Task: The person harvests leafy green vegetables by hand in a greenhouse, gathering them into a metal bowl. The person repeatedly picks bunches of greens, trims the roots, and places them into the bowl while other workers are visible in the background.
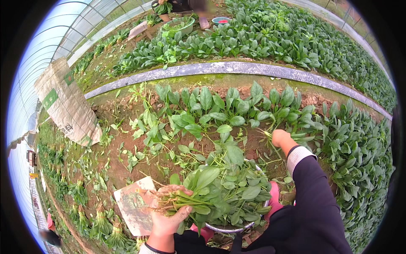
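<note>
My left hand [171,212] holds a bunch of spinach [203,190] over the near side of a round basin [245,227]. Its reddish roots point left and its broad green leaves point right. Loose leaves [250,190] fill the basin and hide most of its inside. My right hand [280,138] is closed around spinach stems [299,136] at the edge of the standing row. Pale roots [265,133] stick out to the left of that fist, and leaves trail to its right. Standing spinach plants [206,104] grow just beyond both hands.
A flat, dirt-stained board [136,206] lies left of the basin. Pink boots [274,198] flank the basin. Tied spinach bundles [101,220] stand at lower left, near a woven sack [68,104]. A grey strip [215,68] crosses behind the row. Another person [180,6] works beyond it beside a green basin [184,27].
</note>
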Motion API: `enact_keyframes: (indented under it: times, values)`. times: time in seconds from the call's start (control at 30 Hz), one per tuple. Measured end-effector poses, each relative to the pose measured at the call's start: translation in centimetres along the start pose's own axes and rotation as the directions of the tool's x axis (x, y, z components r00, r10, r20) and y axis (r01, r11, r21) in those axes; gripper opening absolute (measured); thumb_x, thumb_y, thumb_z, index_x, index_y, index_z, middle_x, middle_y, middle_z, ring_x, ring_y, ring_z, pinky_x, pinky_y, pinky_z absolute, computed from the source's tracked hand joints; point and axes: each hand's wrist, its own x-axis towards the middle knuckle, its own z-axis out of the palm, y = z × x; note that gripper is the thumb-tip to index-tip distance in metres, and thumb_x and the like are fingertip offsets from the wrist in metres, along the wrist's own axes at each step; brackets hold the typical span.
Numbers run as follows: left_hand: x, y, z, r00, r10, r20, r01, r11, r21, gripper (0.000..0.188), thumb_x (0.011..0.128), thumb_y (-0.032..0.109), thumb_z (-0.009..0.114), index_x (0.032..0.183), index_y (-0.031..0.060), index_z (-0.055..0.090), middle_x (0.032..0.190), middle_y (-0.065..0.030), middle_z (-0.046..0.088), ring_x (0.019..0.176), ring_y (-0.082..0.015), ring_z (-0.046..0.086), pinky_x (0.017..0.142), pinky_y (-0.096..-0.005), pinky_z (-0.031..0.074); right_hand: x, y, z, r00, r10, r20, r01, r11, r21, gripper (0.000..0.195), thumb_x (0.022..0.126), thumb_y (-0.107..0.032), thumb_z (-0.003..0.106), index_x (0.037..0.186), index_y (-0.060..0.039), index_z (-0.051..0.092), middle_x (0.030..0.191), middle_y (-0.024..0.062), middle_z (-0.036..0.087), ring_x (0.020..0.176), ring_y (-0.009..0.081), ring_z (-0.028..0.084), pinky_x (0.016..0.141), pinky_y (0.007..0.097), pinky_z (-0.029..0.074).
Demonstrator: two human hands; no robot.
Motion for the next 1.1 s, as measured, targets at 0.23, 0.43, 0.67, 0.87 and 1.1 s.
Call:
enact_keyframes:
  times: [0.23,0.43,0.67,0.87,1.1]
  values:
    - [-3.3,2.7,2.1,1.0,0.008,0.026,-0.005,0.99,-0.139,0.058,0.067,0.006,0.077,0.115,-0.0006,0.047,0.092,-0.009,0.06,0.09,-0.0212,0.059,0.082,-0.0347,0.047,-10.1,-4.4,-8.0,0.839,-0.199,-0.507,0.519,0.01,0.855,0.017,0.072,-0.007,0.066,0.089,-0.0041,0.064,0.085,0.0039,0.064,0.076,0.0136,0.057,0.074,0.0287,0.044]
    - [-4.5,2.4,3.0,0.975,-0.046,0.215,0.09,0.976,-0.199,0.067,0.071,-0.002,0.071,0.129,0.0014,0.039,0.094,-0.0078,0.061,0.088,-0.0164,0.06,0.08,-0.0286,0.047,-22.2,-9.6,-11.6,0.693,-0.284,-0.663,0.589,-0.307,0.748,0.021,0.071,-0.004,0.068,0.091,-0.0019,0.063,0.089,0.0056,0.065,0.083,0.0158,0.059,0.081,0.0299,0.044]
    - [-4.3,0.8,2.9,0.983,0.112,0.142,-0.057,0.935,-0.349,0.092,0.066,-0.012,0.068,0.141,0.0119,0.02,0.125,-0.0052,0.045,0.097,-0.0171,0.057,0.085,-0.031,0.046,-33.1,-16.6,-7.9,0.525,-0.461,-0.715,0.285,-0.697,0.658,0.026,0.079,-0.002,0.063,0.103,-0.0013,0.055,0.097,0.0112,0.062,0.095,0.0225,0.06,0.085,0.0349,0.049]
    - [-4.3,1.1,2.4,0.99,-0.015,0.14,0.066,0.93,-0.362,0.069,0.067,-0.011,0.068,0.127,0.0012,0.036,0.111,-0.0049,0.055,0.103,-0.016,0.053,0.089,-0.0305,0.044,-34.1,-16.3,-7.2,0.448,-0.572,-0.687,0.167,-0.701,0.693,0.043,0.08,-0.022,0.067,0.113,0.0011,0.051,0.109,0.0138,0.059,0.105,0.0266,0.056,0.093,0.0405,0.045]
    - [-3.3,0.9,0.3,0.989,0.131,0.065,-0.143,0.962,0.231,0.066,0.065,0.0,0.074,0.123,-0.0002,0.041,0.113,-0.0068,0.054,0.103,-0.0154,0.053,0.09,-0.0278,0.041,-33.2,-14.2,-11.4,0.48,-0.595,-0.644,-0.148,-0.779,0.609,0.035,0.085,-0.019,0.057,0.113,0.0009,0.052,0.076,0.0062,0.058,0.079,0.0239,0.058,0.083,0.0403,0.048]
